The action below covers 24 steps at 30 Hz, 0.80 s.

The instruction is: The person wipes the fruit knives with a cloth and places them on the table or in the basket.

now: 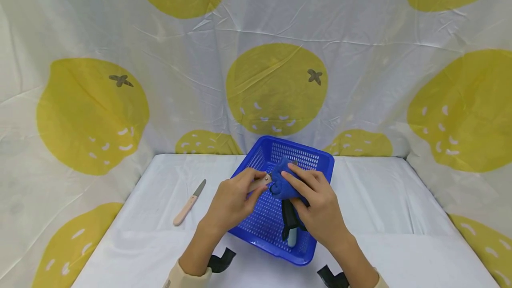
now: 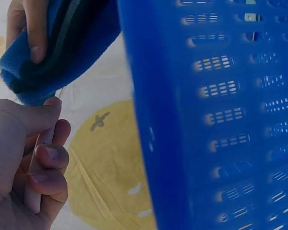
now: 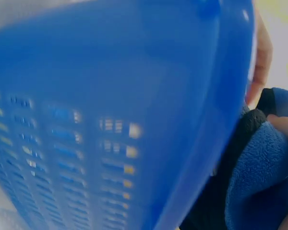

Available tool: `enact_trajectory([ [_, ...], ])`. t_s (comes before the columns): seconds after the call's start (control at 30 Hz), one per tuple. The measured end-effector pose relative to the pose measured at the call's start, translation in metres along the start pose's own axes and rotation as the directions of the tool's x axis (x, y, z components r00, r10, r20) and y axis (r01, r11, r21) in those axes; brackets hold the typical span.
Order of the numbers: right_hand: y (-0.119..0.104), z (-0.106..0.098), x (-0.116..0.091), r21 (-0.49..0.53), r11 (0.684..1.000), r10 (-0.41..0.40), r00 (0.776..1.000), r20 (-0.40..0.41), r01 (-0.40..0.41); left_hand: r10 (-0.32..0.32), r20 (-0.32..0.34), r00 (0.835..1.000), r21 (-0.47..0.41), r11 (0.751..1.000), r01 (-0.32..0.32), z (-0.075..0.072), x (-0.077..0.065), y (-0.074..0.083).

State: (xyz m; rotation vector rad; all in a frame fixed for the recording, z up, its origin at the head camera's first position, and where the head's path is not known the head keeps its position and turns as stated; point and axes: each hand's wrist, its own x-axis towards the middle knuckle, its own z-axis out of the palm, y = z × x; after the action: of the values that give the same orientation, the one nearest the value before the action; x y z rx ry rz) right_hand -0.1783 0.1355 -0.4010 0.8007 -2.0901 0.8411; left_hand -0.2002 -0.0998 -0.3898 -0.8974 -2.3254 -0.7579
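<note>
My left hand (image 1: 230,201) grips a knife by its pale handle (image 2: 34,184), above the blue basket (image 1: 256,244). A cloth (image 1: 283,184), blue on one face and dark on the other, is held in my right hand (image 1: 320,203) and folded around the knife's blade. Only a thin sliver of blade shows by the left fingertips in the left wrist view; the cloth hides most of it. Dark folds (image 1: 289,217) hang below the right hand. In the right wrist view the basket wall covers much of the left hand, and the cloth (image 3: 261,177) shows at the right.
Left of the basket, a second knife (image 1: 188,208) with a pale handle lies on the white tabletop (image 1: 384,208). Inside the basket is a light blue piece (image 1: 292,238), partly covered. A lemon-print curtain (image 1: 276,88) stands behind. Black straps (image 1: 222,261) show near the wrists.
</note>
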Motion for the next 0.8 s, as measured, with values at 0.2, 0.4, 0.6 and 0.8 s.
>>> enact_trajectory([
  [0.2,-0.0060,0.0073,-0.0014,-0.011,0.999,-0.033,0.999,0.032,0.034,0.038,-0.009,0.999,0.033,0.999,-0.038,0.0029,0.0000,0.0014],
  [0.4,-0.0072,0.0097,-0.0029,-0.043,0.999,-0.014,0.999,0.044,0.015,0.064,-0.015,0.998,0.046,0.997,-0.063,0.0033,-0.0003,0.0033],
  [0.6,-0.0056,0.0087,-0.0025,-0.072,0.997,0.007,0.999,0.032,-0.004,0.085,-0.019,0.996,0.028,0.996,-0.085,0.0013,0.0007,0.0043],
  [0.8,0.0018,0.0059,-0.0014,-0.088,0.995,0.044,0.999,0.031,-0.041,0.062,0.004,0.998,0.018,0.998,-0.062,0.0005,-0.0003,0.0016],
])
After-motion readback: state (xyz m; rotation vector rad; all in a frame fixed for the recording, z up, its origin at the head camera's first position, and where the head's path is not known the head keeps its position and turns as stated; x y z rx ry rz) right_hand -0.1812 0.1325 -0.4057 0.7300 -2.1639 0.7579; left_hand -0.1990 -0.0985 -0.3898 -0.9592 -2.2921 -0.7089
